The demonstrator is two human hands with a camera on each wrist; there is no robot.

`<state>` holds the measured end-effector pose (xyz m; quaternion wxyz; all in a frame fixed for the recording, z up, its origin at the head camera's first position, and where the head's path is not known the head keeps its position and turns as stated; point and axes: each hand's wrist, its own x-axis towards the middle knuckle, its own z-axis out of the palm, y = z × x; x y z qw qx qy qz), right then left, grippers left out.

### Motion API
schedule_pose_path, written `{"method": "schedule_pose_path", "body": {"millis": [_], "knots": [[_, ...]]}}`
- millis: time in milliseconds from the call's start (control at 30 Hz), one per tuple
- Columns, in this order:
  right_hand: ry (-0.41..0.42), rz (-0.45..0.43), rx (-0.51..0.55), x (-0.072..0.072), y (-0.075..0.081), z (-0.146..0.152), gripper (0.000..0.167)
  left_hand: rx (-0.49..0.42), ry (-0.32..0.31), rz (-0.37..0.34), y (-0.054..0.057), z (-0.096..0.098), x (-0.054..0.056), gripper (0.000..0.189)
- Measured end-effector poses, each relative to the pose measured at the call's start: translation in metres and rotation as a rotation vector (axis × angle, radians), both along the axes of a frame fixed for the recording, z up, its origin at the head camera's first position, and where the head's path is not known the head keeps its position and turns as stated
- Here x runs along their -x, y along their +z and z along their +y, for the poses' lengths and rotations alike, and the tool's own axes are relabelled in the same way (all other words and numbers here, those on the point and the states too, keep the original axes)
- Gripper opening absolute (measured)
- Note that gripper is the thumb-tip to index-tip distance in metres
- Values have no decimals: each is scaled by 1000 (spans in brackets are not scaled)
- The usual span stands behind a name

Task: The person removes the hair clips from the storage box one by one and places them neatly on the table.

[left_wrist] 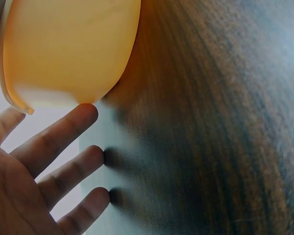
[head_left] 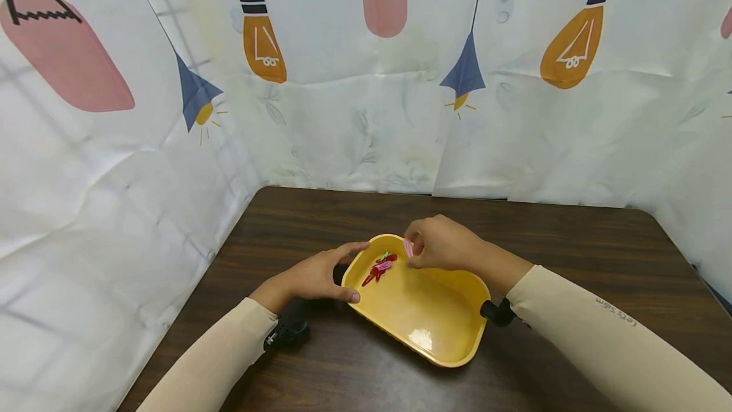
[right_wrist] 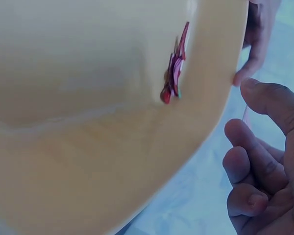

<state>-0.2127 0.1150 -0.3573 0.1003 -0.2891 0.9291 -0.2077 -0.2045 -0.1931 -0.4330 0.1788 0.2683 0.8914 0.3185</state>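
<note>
A yellow plastic tray (head_left: 440, 307) lies slantwise on the table. Inside its left end is a small pile of red, pink and green hair clips (head_left: 380, 267), also visible in the right wrist view as the clip pile (right_wrist: 174, 73). My left hand (head_left: 317, 274) spans that end, thumb at the near rim and a finger at the far rim. The left wrist view has its fingers (left_wrist: 63, 134) spread and fairly straight, one tip against the tray's outer wall. Over the far rim, my right hand (head_left: 448, 243) pinches a pink hair clip (head_left: 408, 248) between thumb and forefinger.
The dark wood-grain table (head_left: 320, 361) extends around the tray. White sheeting printed with lamps (head_left: 354, 126) rises behind the table and along its left side. Each wrist wears a black camera, the left camera (head_left: 288, 334) low over the table.
</note>
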Motion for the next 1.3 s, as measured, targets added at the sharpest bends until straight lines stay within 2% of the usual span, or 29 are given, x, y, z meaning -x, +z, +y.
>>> {"method": "schedule_pose_path", "body": {"millis": [233, 600, 833, 1300], "knots": [[-43, 13, -1, 0, -2, 11, 48, 9, 6, 6, 0, 0, 0, 98], [-63, 158, -119, -7, -1, 39, 48, -3, -7, 2, 0, 0, 0, 98], [-76, 170, -152, -11, -2, 59, 43, 0, -7, 1, -1, -1, 0, 98], [-100, 216, -183, -18, -1, 92, 45, -8, -15, -3, 1, -1, 0, 98]]}}
